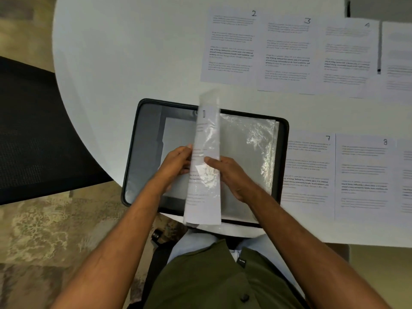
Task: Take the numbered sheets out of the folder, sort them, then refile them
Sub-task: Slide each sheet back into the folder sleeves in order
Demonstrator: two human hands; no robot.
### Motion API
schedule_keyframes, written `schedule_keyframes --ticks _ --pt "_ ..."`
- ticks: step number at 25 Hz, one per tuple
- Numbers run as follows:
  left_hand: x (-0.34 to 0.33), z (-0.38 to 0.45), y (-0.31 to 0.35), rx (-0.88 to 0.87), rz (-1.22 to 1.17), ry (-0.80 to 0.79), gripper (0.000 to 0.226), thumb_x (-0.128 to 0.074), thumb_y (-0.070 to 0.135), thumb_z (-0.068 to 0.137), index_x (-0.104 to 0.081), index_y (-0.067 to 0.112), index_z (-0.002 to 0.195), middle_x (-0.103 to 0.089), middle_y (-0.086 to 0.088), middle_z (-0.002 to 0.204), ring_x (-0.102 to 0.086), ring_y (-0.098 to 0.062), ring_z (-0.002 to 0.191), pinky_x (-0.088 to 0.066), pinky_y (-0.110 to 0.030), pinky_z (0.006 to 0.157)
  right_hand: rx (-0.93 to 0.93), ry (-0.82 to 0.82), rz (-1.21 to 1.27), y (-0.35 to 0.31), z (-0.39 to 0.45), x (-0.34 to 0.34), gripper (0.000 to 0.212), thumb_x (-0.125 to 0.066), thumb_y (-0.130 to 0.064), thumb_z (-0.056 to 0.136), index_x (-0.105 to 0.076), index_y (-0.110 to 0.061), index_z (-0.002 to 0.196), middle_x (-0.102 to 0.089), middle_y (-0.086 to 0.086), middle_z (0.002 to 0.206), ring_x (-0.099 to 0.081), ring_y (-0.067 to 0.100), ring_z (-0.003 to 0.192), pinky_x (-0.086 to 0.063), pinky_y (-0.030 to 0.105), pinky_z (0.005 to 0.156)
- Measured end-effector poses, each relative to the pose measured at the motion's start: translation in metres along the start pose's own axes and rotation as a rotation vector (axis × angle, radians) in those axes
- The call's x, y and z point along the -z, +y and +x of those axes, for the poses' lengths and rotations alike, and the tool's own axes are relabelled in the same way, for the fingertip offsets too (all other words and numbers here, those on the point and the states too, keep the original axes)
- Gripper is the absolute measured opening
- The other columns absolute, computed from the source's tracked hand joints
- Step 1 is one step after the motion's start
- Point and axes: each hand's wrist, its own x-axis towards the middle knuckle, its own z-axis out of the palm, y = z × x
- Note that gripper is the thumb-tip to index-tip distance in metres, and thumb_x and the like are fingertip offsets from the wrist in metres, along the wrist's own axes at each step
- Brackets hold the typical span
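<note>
- The white table [133,63] carries everything; sheets 2 [229,45], 3 [287,54], 4 [347,54], 7 [310,170] and 8 [363,175] lie spread right of the work, near but not blocking.
- The black folder [145,152] lies open at the near edge, its glossy sleeves [247,148] probably slippery.
- Sheet 1 [206,157], light and floppy, stands upright over the folder, inside a clear sleeve.
- The left hand [176,163] and right hand [227,172] both pinch its mid edges, a sensible hold.

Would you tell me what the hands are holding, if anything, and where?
Both hands hold sheet 1, in a clear sleeve, about halfway up: left hand on its left edge, right hand on its right.
</note>
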Motion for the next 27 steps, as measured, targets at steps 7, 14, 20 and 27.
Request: schedule_keyframes --ticks 7,14,20,27 --pt "0.046 -0.006 -0.006 0.088 -0.236 0.112 0.055 -0.045 0.065 0.099 -0.07 0.019 0.112 -0.074 -0.009 0.106 -0.068 -0.027 0.102 -0.052 -0.049 0.101 -0.058 -0.145 -0.14 -0.007 0.023 -0.052 0.041 -0.047 -0.045 0.106 -0.066 -0.019 0.13 -0.067 -0.008 0.131 -0.062 -0.004 0.107 -0.042 0.016 0.1" --pt "0.072 -0.007 -0.009 0.19 -0.31 0.203 0.064 -0.033 0.076 0.097 -0.061 0.031 0.133 -0.073 -0.007 0.119 -0.07 -0.026 0.108 -0.057 -0.041 0.091 -0.028 -0.263 -0.35 -0.003 0.038 -0.053 0.045 -0.038 -0.042 0.109 -0.063 -0.021 0.139 -0.041 -0.005 0.16 -0.033 0.007 0.146 -0.019 0.024 0.109" --pt "0.079 0.006 -0.029 0.099 0.417 0.492 0.057 -0.05 0.052 0.103 -0.052 0.011 0.143 -0.058 -0.011 0.141 -0.056 -0.032 0.125 -0.043 -0.035 0.093 0.032 -0.226 -0.437 0.01 0.044 -0.041 0.034 -0.048 -0.033 0.108 -0.068 -0.021 0.133 -0.046 -0.001 0.157 -0.042 0.009 0.141 -0.028 0.027 0.115" --pt "0.054 0.018 -0.045 0.094 0.993 0.728 0.09 -0.078 0.035 0.083 -0.027 0.013 0.155 -0.035 -0.014 0.156 -0.038 -0.036 0.141 -0.032 -0.055 0.11 0.203 0.025 -0.534 0.013 0.042 -0.002 0.023 -0.058 -0.024 0.102 -0.072 -0.022 0.12 -0.057 -0.007 0.144 -0.052 0.008 0.132 -0.037 0.021 0.107"
